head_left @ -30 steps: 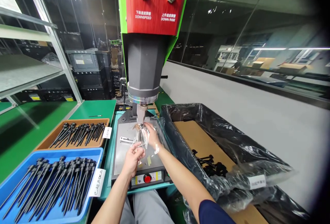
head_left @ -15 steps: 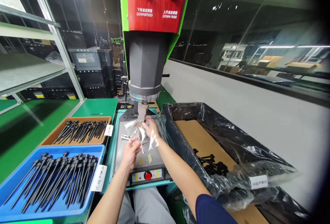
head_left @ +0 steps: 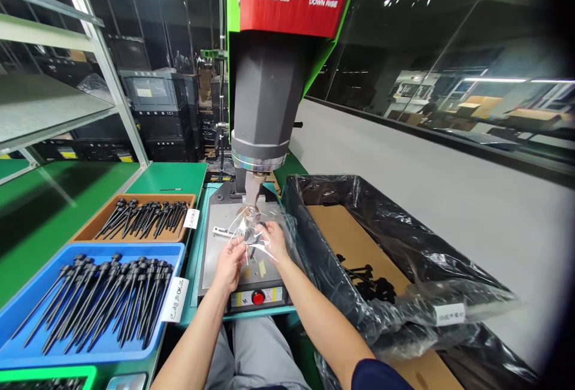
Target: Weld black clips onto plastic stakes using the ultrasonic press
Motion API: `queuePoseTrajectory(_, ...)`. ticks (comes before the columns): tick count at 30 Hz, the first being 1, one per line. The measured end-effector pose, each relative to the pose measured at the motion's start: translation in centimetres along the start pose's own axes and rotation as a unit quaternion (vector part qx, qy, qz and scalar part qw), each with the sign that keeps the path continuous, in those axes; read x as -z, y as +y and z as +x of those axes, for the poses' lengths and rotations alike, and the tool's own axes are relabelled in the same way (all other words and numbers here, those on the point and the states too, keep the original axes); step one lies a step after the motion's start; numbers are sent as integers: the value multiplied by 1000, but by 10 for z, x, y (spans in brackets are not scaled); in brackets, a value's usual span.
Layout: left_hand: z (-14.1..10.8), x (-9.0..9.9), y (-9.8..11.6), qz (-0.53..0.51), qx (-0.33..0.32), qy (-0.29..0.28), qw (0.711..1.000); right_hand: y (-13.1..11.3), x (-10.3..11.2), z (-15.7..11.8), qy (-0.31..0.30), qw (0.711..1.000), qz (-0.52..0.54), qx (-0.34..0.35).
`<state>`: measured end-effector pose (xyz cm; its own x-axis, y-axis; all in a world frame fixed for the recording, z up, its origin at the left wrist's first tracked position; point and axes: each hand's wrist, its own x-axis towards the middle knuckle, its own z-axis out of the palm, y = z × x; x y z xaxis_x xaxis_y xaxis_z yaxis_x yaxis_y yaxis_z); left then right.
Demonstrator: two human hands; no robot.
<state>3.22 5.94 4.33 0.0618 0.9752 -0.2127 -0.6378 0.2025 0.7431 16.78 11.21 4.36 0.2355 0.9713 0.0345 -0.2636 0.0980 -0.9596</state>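
My left hand (head_left: 231, 261) pinches the left edge of a crinkled sheet of clear plastic film (head_left: 246, 229), which may be a bag. On the film's right side, the fingers of my right hand (head_left: 274, 240) are closed on it. Something small and dark shows by my right fingertips, too blurred by glare to name. Both hands are over the grey metal plate (head_left: 215, 267) of a press machine. Just behind the film, the machine's metal tip (head_left: 254, 187) points down. A slotted metal bracket (head_left: 221, 232) lies on the plate, left of the film.
At left, a blue tray (head_left: 177, 258) and a brown tray (head_left: 77, 233) hold several black stemmed parts. A plastic-lined box (head_left: 291, 198) at right contains more black parts on cardboard. The red button (head_left: 257, 298) faces me. A green tray (head_left: 92, 375) shows at bottom left.
My right hand has come back toward me from the machine's tip, and the film now bunches between my hands. My left hand keeps its pinch. The view has shifted slightly.
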Motion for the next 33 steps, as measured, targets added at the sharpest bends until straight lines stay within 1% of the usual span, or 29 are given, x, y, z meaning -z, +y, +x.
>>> queuePoseTrajectory(3,-2,3,-5,-1,1,2,1000,14,8,-30,-50,986,88,-129)
queuePoseTrajectory(6,-6,7,-8,15,-4,-2,1000,32,17,-69,-116,960,82,-241)
queuePoseTrajectory(9,-13,17,-8,56,18,20,998,42,26,-110,-216,927,38,-305)
queuePoseTrajectory(11,-18,28,-7,99,47,48,993,40,31,-130,-276,906,24,-319)
queuePoseTrajectory(12,-22,35,-7,123,57,68,988,37,33,-137,-297,901,22,-315)
queuePoseTrajectory(13,-27,42,-7,145,60,94,983,33,33,-141,-305,903,21,-302)
queuePoseTrajectory(16,-46,60,-10,178,39,176,967,23,31,-142,-288,933,9,-216)
queuePoseTrajectory(17,-55,64,-11,181,34,191,964,22,29,-140,-276,944,2,-183)
queuePoseTrajectory(18,-63,67,-12,183,30,194,963,22,26,-139,-264,953,-3,-151)
queuePoseTrajectory(19,-73,68,-13,188,23,184,964,22,23,-138,-254,959,-5,-125)
queuePoseTrajectory(21,-90,65,-12,204,-12,138,969,26,16,-137,-241,967,-3,-81)
queuePoseTrajectory(23,-105,60,-9,224,-73,82,968,31,9,-139,-242,969,-5,-46)
queuePoseTrajectory(25,-115,54,-4,250,-130,53,958,35,5,-141,-245,969,-19,-24)
queuePoseTrajectory(27,-120,51,1,283,-169,53,942,38,3,-143,-241,969,-47,-11)
queuePoseTrajectory(30,-121,50,4,332,-207,59,918,42,2,-143,-234,968,-87,3)
queuePoseTrajectory(33,-120,51,3,347,-230,64,907,45,3,-143,-234,967,-103,13)
